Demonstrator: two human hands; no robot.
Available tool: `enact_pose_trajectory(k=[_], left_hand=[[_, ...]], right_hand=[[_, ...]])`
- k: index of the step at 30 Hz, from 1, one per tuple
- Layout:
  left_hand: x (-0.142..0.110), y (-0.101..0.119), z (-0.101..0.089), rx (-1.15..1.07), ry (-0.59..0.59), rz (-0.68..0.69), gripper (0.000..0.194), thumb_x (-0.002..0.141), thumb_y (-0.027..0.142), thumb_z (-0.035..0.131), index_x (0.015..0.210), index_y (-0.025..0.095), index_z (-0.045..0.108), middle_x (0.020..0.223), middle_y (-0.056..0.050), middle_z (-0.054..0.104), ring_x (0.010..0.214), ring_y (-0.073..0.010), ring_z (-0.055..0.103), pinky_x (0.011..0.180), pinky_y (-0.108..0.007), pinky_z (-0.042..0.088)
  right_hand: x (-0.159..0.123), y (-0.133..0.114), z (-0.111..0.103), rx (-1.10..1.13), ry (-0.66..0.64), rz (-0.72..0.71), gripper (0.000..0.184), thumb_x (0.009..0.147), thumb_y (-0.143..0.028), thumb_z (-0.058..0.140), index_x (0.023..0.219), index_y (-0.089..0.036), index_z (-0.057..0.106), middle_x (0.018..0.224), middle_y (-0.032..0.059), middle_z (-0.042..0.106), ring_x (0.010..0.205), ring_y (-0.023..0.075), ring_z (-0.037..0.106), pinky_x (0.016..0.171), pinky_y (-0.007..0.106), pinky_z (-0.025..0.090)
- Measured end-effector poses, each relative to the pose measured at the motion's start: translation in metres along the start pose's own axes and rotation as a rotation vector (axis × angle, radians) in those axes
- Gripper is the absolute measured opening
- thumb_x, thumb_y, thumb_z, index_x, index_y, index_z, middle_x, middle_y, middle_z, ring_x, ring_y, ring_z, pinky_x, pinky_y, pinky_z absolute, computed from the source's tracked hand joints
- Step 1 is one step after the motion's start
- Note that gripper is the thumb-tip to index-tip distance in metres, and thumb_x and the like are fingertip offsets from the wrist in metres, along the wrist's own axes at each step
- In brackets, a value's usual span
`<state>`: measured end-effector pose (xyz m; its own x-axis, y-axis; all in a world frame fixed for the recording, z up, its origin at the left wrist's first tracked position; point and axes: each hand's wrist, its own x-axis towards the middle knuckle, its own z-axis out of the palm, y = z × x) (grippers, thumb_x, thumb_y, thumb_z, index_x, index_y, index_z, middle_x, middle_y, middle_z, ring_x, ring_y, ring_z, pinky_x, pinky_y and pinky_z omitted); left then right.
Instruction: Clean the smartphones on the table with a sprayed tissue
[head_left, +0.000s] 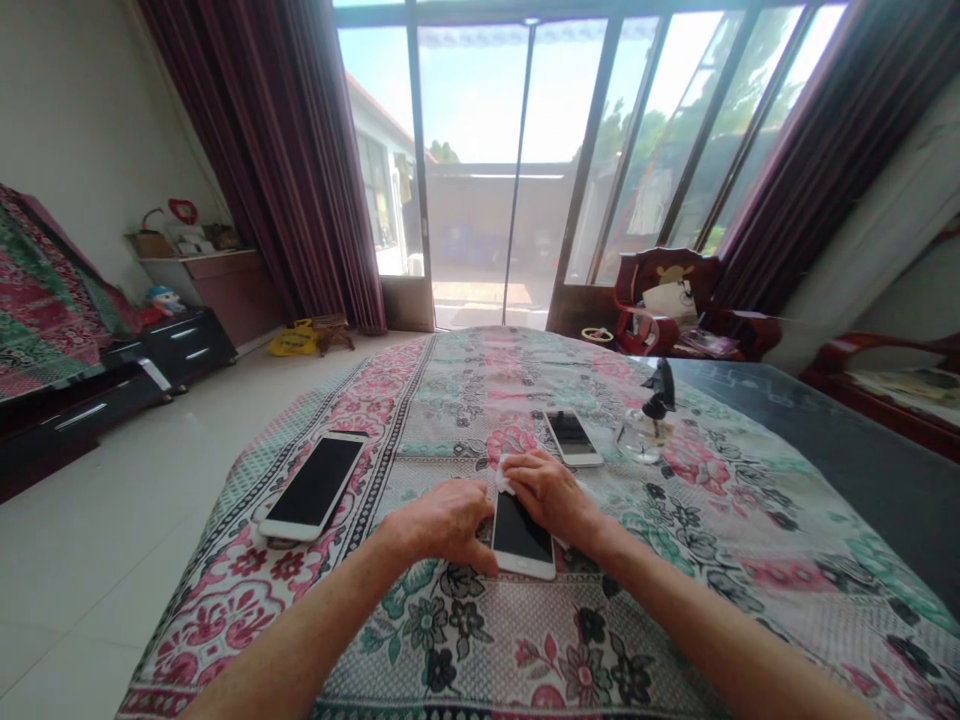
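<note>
A white smartphone (523,535) with a dark screen lies face up on the patterned cloth in front of me. My left hand (454,520) grips its left edge, with the thumb near the lower corner. My right hand (546,490) presses a white wipe (504,478), perhaps a tissue, onto the upper part of the screen; the fingers are closed over it and hide much of it. Beyond this hand lies a second white phone (571,437). A clear spray bottle (643,432) with a black top stands to its right.
A larger white device (315,485) with a black screen lies at the left on something dark. The flowered cloth (442,400) covers the table. A dark tabletop (757,400) adjoins at the right. Beyond are a carved wooden chair (667,275) and glass doors (480,200).
</note>
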<state>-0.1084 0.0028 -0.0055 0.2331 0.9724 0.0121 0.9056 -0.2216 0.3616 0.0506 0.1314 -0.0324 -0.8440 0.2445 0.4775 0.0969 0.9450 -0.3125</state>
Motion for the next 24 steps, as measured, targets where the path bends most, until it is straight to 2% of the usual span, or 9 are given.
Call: enact_pose_trajectory(k=[3,6,9,13,16,19,24], left_hand=[[0.000,0.000,-0.002,0.070,-0.065,0.046,0.034,0.064,0.048,0.077,0.078,0.018,0.070,0.076,-0.003,0.060,0.068,-0.0164,0.055,0.058,-0.024,0.038],[0.000,0.002,-0.005,0.084,-0.075,0.029,0.035,0.065,0.049,0.076,0.076,0.017,0.070,0.075,-0.003,0.060,0.065,-0.0161,0.053,0.056,-0.025,0.035],[-0.001,0.006,-0.008,0.100,-0.078,0.010,0.036,0.066,0.051,0.075,0.076,0.017,0.070,0.076,-0.004,0.060,0.066,-0.0167,0.053,0.056,-0.025,0.035],[0.000,0.007,-0.007,0.146,-0.107,-0.003,0.040,0.066,0.054,0.074,0.075,0.016,0.069,0.077,-0.004,0.058,0.066,-0.0162,0.052,0.056,-0.025,0.035],[0.001,0.004,-0.006,0.162,-0.113,-0.004,0.042,0.066,0.058,0.073,0.076,0.017,0.067,0.075,-0.002,0.056,0.065,-0.0154,0.051,0.056,-0.025,0.035],[0.001,0.002,-0.005,0.155,-0.125,-0.001,0.043,0.065,0.059,0.073,0.078,0.018,0.067,0.075,-0.001,0.056,0.068,-0.0155,0.052,0.057,-0.024,0.037],[0.002,0.003,-0.007,0.152,-0.133,-0.018,0.043,0.066,0.059,0.072,0.076,0.017,0.069,0.074,-0.002,0.058,0.066,-0.0149,0.052,0.055,-0.024,0.035]], right_hand=[[0.015,0.012,0.004,-0.066,0.001,0.030,0.025,0.091,-0.014,0.046,0.088,-0.020,0.071,0.099,0.0058,0.071,0.092,0.0183,0.064,0.093,0.038,0.045],[0.018,0.012,0.005,-0.102,-0.013,0.039,0.025,0.091,-0.014,0.046,0.087,-0.020,0.070,0.099,0.0055,0.071,0.092,0.0183,0.063,0.093,0.038,0.044],[0.002,-0.004,0.000,-0.076,-0.042,0.000,0.025,0.092,-0.016,0.045,0.088,-0.020,0.069,0.101,0.0048,0.070,0.091,0.0184,0.060,0.090,0.038,0.045],[-0.033,-0.038,-0.013,-0.004,-0.128,-0.066,0.023,0.093,-0.017,0.045,0.088,-0.021,0.067,0.104,0.0035,0.068,0.091,0.0182,0.057,0.087,0.036,0.046],[-0.047,-0.048,-0.019,0.020,-0.169,-0.082,0.024,0.093,-0.015,0.043,0.086,-0.021,0.066,0.103,0.0037,0.068,0.090,0.0174,0.057,0.086,0.035,0.046],[-0.040,-0.037,-0.015,0.030,-0.138,-0.105,0.024,0.092,-0.015,0.045,0.083,-0.020,0.066,0.107,0.0042,0.067,0.091,0.0171,0.057,0.086,0.035,0.046],[-0.005,-0.001,-0.001,-0.030,-0.050,-0.068,0.023,0.092,-0.015,0.046,0.089,-0.020,0.068,0.104,0.0038,0.069,0.094,0.0175,0.060,0.092,0.036,0.044]])
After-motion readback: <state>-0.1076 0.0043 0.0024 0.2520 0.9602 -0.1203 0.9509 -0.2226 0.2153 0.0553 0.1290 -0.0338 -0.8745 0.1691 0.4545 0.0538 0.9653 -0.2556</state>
